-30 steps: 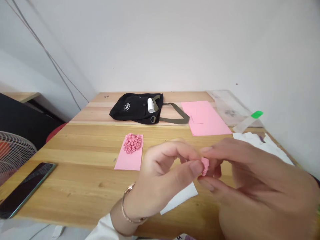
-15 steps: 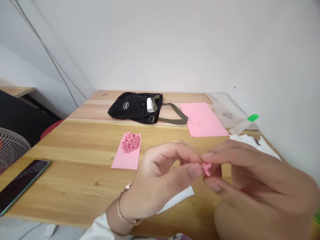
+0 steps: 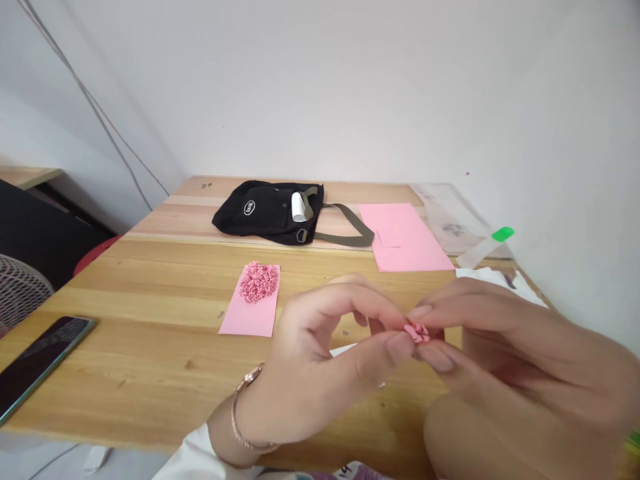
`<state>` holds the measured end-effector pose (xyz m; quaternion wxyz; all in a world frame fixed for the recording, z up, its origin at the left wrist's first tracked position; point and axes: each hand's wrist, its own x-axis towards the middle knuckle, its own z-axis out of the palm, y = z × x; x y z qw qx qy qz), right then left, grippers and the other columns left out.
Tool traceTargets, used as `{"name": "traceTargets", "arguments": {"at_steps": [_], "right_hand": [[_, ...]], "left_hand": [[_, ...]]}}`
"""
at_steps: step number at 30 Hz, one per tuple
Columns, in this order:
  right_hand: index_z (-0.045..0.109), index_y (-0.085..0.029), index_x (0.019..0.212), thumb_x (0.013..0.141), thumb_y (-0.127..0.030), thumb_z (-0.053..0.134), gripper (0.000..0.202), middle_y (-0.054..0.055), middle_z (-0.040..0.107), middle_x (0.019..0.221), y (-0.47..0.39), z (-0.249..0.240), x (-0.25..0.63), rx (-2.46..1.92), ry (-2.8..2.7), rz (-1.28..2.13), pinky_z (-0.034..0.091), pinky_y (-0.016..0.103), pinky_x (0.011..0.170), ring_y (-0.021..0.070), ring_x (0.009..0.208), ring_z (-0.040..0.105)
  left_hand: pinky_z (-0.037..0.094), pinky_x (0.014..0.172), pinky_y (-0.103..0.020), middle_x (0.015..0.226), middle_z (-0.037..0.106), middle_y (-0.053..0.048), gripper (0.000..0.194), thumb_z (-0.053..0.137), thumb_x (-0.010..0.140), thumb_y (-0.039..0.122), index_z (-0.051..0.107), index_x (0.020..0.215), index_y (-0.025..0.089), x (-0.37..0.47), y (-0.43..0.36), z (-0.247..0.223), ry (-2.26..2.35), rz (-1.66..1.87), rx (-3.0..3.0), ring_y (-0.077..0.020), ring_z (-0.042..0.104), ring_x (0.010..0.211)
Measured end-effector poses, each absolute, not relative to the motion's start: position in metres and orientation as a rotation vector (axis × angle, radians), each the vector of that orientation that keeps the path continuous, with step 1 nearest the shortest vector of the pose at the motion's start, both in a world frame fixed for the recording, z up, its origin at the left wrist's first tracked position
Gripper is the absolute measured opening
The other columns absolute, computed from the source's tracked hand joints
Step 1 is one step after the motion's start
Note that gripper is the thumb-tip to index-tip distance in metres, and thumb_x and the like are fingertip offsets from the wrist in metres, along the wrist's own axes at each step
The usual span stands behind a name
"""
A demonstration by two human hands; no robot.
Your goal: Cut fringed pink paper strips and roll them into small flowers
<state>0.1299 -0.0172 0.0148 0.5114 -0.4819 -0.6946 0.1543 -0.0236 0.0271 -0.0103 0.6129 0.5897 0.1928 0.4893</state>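
Observation:
Between the fingertips of both hands, above the wooden table (image 3: 150,373), is a small crumpled piece of pink paper (image 3: 417,332). My left hand (image 3: 345,353), with a bracelet at the wrist, pinches it between thumb and forefinger. From the other side, my right hand (image 3: 505,360) closes thumb and fingers on the same piece. Beyond my left hand lies a pink sheet (image 3: 255,323) bearing a heap of small pink curled bits (image 3: 259,281). A white piece of paper (image 3: 343,349) shows partly behind my left hand.
A black bag (image 3: 270,213) with an olive strap lies toward the back. Larger pink sheets (image 3: 420,247) lie right of it, near a clear plastic sleeve (image 3: 450,207) and a green-tipped strip (image 3: 503,235). At left are a phone (image 3: 45,357) and a fan (image 3: 23,287).
The right thumb has come up against the pink piece, which now looks more bunched together. Less of the white paper shows behind my left hand. The view has shifted slightly.

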Motion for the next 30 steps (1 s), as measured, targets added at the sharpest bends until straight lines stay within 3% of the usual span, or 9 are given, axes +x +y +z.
{"name": "traceTargets", "arguments": {"at_steps": [15,30], "right_hand": [[0.069,-0.026,0.072,0.076,-0.019,0.065,0.010,-0.002,0.065,0.056,-0.0167,0.0193,0.1252,-1.189,-1.614,0.327,0.044,0.022,0.038,0.0122,0.047,0.058],[0.070,-0.028,0.072,0.075,-0.022,0.067,0.007,-0.002,0.064,0.055,-0.0184,0.0138,0.1251,-1.214,-1.560,0.375,0.043,0.024,0.039,0.0130,0.046,0.056]], "left_hand": [[0.047,0.067,-0.031,0.076,0.060,-0.003,0.017,0.067,0.073,0.011,0.063,0.086,0.021,-0.0235,0.0222,-0.0114,0.603,1.368,1.629,-0.0161,0.054,0.075],[0.049,0.066,-0.028,0.076,0.060,-0.003,0.014,0.064,0.075,0.008,0.065,0.083,0.019,-0.0228,0.0215,-0.0116,0.542,1.373,1.656,-0.0138,0.055,0.074]]}}
